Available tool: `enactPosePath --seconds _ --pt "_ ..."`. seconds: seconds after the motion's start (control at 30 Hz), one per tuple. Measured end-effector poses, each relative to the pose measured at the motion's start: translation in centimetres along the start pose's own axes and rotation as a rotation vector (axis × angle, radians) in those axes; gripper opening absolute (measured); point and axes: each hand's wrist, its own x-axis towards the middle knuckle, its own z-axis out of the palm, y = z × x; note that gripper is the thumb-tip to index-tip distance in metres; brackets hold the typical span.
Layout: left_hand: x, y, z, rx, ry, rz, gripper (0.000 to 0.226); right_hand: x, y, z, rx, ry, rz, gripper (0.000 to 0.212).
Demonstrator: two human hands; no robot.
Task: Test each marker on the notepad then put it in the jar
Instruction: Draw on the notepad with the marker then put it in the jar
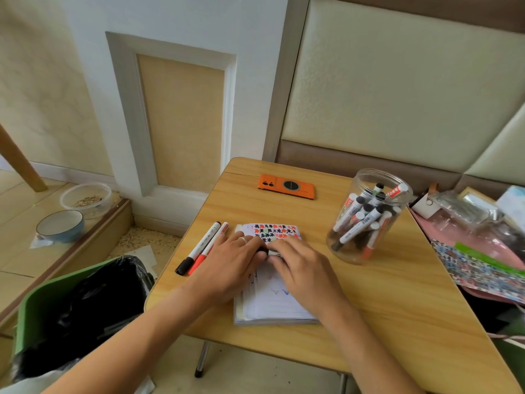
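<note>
Together, both hands [267, 258] on marker [265, 252] over notepad [272, 305].

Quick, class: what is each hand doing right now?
Left hand: grips the black cap end of a marker.
Right hand: grips the same marker over the notepad.

We have a single head-worn wide-angle view, looking forward and steeply down from above the near edge of the small wooden table [397, 294]. It sits close, so our forearms run in from the bottom edge. The wall panel [181, 118] fills the top, its straight lines bowed by the lens.
</note>
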Motion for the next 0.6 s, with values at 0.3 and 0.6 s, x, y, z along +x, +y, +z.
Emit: enactPosePath --seconds 0.3,0.6 --pt "-0.1 0.1 0.1 -0.047 0.090 -0.019 0.036 0.4 -0.9 -0.6 0.006 -0.116 0.090 0.041" --pt "-0.4 0.2 -0.2 -0.091 0.128 -0.016 0.037 0.4 -0.5 -1.7 -0.080 -0.126 0.116 0.040"
